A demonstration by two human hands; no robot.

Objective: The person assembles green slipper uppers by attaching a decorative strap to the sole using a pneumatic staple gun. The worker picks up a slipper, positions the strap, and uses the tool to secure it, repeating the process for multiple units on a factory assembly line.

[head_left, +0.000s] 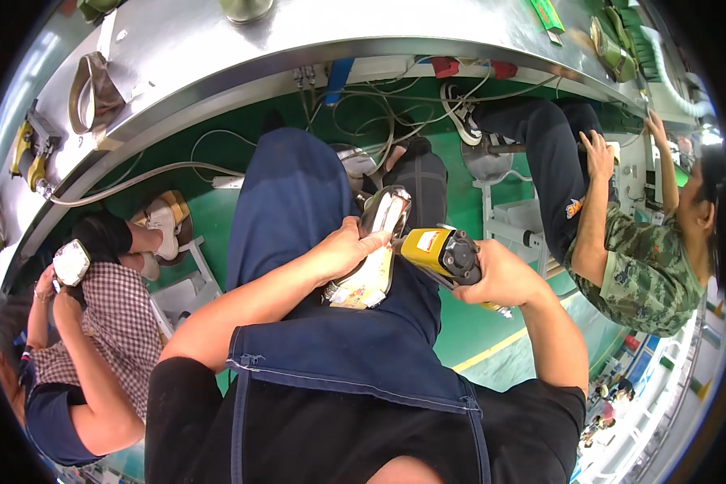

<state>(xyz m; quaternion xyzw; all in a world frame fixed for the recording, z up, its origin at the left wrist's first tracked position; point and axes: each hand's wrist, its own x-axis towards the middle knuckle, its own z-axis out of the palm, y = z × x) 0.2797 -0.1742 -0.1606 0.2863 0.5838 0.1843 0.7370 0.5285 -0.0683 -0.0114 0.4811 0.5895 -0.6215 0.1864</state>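
Note:
Across my lap, my left hand (pixel 348 252) grips a shoe upper on a last (pixel 361 284), its pale underside turned up and its thumb-side edge dark. My right hand (pixel 504 274) is wrapped round a yellow-and-black air staple gun (pixel 431 248). The gun's nose points left at the shoe's side, close to my left fingertips; whether it touches cannot be made out. An air fitting sticks out below my right hand. My dark blue apron (pixel 323 355) lies under the shoe.
A metal workbench (pixel 298 44) curves ahead, with an olive shoe upper (pixel 97 97) and another yellow air tool (pixel 32 153) on its left. Cables (pixel 379 117) hang beneath. A co-worker at left holds a lasted shoe (pixel 71 263); another in camouflage (pixel 633 274) sits at right.

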